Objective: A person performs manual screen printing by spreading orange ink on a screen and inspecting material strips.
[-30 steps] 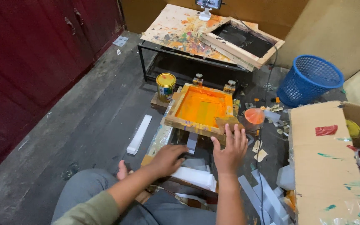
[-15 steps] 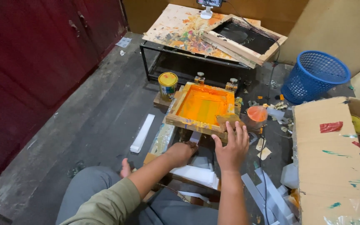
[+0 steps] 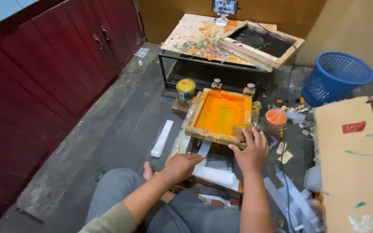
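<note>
A wooden-framed printing screen lay on a low stand on the concrete floor, directly in front of the seated person. Its mesh was flooded with bright orange ink, with a paler yellowish band down the centre; the pale wood of the frame was smeared with orange along its inner edges. Two small clamps held its far edge. The right hand rested on the near right corner of the frame, fingers spread flat against the wood, not closed round it. The left hand was held below the frame's near edge, fingers curled over a narrow white strip that ran under the frame; whether it pinched the strip could not be told. A stack of white strips lay just beside that hand. A yellow-lidded tin stood near the frame's far left corner, and an orange-capped pot just beside its right side.
</note>
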